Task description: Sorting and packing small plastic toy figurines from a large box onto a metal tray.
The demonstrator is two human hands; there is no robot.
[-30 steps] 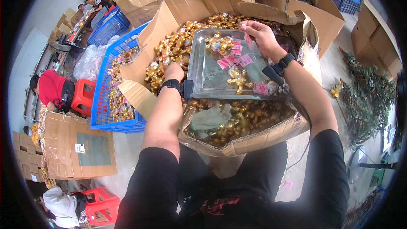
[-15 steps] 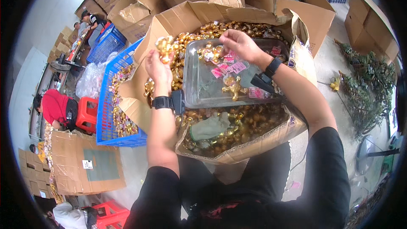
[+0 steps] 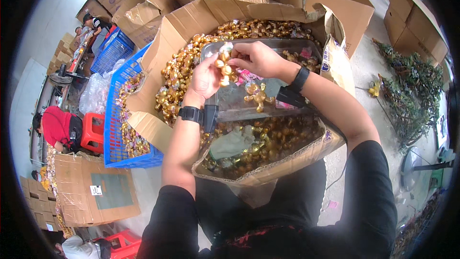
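A shiny gold figurine [image 3: 224,68] with rounded limbs and a clear-looking top is gripped upright between the thumb and fingers of my left hand [image 3: 204,80]. My right hand [image 3: 262,60] meets it from the other side, fingertips pinched against the figurine; whether a small piece sits in that pinch is hidden. Both hands are above a clear plastic tray [image 3: 249,115]. In the tray lie pink printed tags [image 3: 246,76] and another gold figurine [image 3: 259,97]. Under the tray, many more gold figurines [image 3: 178,77] fill a large open carton [image 3: 175,33].
A pale cloth or glove [image 3: 233,144] lies on the figurines at the carton's near side. To the left stands a blue crate [image 3: 112,129] of wrapped pieces. A person in red [image 3: 58,127] is by a red stool [image 3: 92,132]. Artificial greenery [image 3: 412,96] lies on the right.
My left hand has carried the gold figurine right, over the tray. My right hand has come down and left from above the tags to touch it.
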